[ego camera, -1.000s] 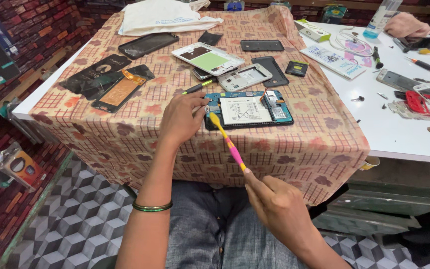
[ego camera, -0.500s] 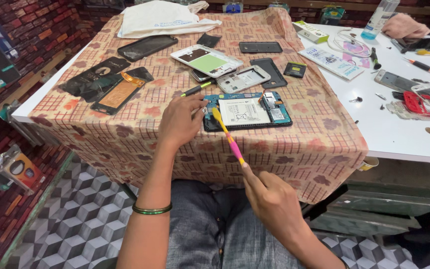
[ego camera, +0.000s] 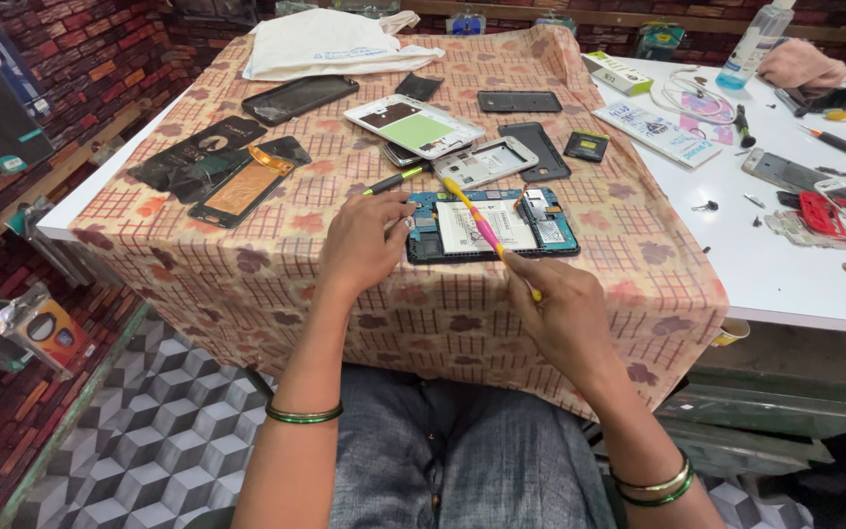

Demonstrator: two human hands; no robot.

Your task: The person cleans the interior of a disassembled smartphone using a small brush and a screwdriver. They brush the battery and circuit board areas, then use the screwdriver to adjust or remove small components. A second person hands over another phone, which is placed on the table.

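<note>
Patterned cloth point(ego camera: 276, 284) over table; left hand point(ego camera: 369, 240) steadies opened phone point(ego camera: 492, 227), right hand point(ego camera: 560, 309) pinches pink-yellow tool point(ego camera: 482, 227).

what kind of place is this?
Likely a phone repair bench: an opened blue-framed device with bare circuit board, loose black phone screens and back covers, and a yellow-pink pry tool in the right hand.

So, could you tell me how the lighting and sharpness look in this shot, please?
Head view: even, soft light, only faint shadows under the left hand and right hand; mild glare on the white table; the opened phone is sharp; wide-angle edges bend slightly.
</note>
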